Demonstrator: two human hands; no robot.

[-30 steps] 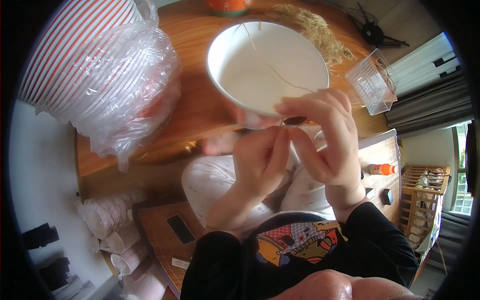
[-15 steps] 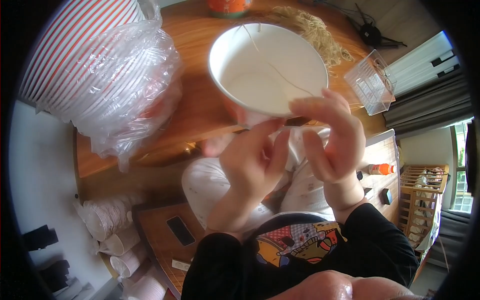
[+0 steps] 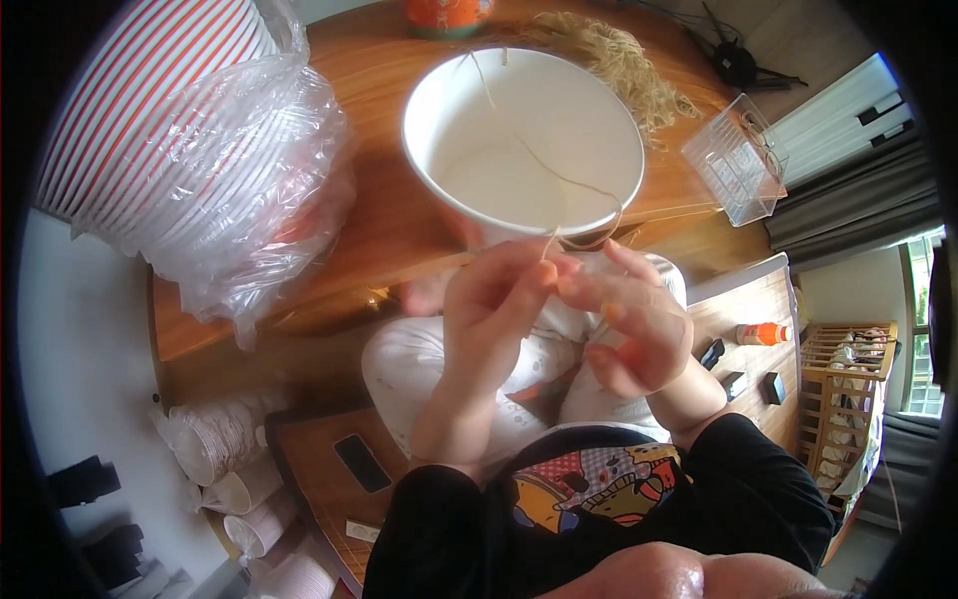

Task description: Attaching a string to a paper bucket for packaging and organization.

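In front of me on the wooden table stands a large white-lined paper bucket point(image 3: 499, 150), tilted so its inside faces me. A thin tan string point(image 3: 544, 165) hangs over its far rim, crosses the opening and curls in a loop at the near rim. My left hand point(image 3: 494, 309) is closed, its thumb and fingertip pinching the string's end below that rim. Beside it, my right hand point(image 3: 639, 324) has its fingers apart, one fingertip close against the left thumb; whether it touches the string is hard to see.
A tall stack of red-striped paper buckets point(image 3: 170, 110) in clear plastic point(image 3: 269, 190) leans at the left. Behind the bucket lie a bundle of tan strings point(image 3: 619, 70) and an orange container point(image 3: 447, 15). A clear plastic box point(image 3: 733, 165) stands right; a phone point(image 3: 361, 462) lies lower left.
The string's end now shows at my left fingertips, with a loop beside the rim. My right hand has moved down and left from the rim to my left fingers.
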